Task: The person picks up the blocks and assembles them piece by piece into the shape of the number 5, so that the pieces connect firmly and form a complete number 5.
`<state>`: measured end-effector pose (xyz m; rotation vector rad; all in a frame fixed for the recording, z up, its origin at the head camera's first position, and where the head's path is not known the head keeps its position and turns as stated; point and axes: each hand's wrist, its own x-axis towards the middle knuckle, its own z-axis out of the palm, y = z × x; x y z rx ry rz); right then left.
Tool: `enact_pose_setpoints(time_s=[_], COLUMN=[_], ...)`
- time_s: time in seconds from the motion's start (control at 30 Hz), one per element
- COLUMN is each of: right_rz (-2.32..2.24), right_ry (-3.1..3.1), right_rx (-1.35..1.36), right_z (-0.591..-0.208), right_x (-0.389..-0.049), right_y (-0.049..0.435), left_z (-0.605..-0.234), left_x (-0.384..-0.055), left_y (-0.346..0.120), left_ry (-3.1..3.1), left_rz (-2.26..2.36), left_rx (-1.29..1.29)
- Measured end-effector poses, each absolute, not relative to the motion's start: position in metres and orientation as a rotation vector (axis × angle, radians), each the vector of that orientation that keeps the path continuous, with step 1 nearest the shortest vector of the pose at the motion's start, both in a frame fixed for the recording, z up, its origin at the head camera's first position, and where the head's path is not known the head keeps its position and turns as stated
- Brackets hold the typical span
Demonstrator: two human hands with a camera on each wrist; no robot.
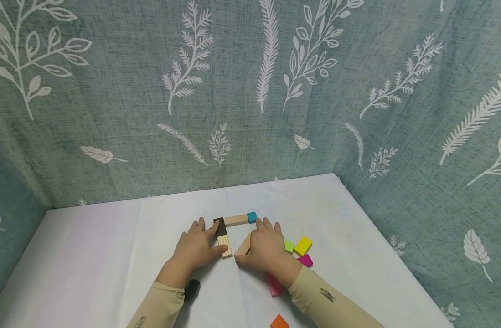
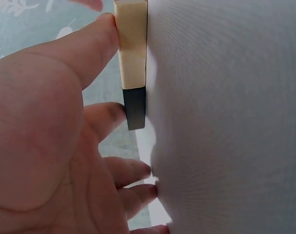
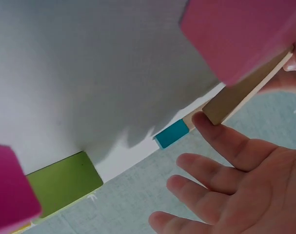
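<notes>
My left hand (image 1: 194, 248) touches a wooden block with a black end (image 1: 224, 241), lying flat on the white table. In the left wrist view, the thumb and index fingertip press on this black-ended block (image 2: 133, 53), the other fingers extended. My right hand (image 1: 266, 246) pinches a plain wooden block (image 1: 244, 246) beside it. The right wrist view shows the index fingertip at one end of that plain block (image 3: 245, 92) and the thumb at the other. Behind both lies a wooden block with a blue end (image 1: 236, 220), its left end against the black end.
Right of my right hand lie a green block (image 1: 289, 246), a yellow block (image 1: 303, 246) and a magenta block (image 1: 305, 260). A pink block (image 1: 274, 286) is partly under the right wrist. An orange block (image 1: 279, 321) sits near the front; something black (image 1: 192, 289) is by the left wrist.
</notes>
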<state>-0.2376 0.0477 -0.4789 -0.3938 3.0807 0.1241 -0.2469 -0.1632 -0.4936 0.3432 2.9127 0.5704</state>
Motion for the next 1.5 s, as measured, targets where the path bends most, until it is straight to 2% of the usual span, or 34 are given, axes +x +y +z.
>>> enact_pose_setpoints(time_s=[0.37,1.5], right_rz=[0.117,0.177], right_ry=[3.049,3.050], right_rx=[-0.311,-0.334], right_z=[-0.4804,-0.4785], right_x=[-0.2398,-0.2304], right_y=[0.0434,0.0484], left_z=[-0.4939,-0.4967], left_x=[-0.2468,-0.2476], left_y=[-0.1644,-0.1631], left_ry=[2.900,2.920], left_rz=[0.596,0.573], left_rx=[0.330,0.326])
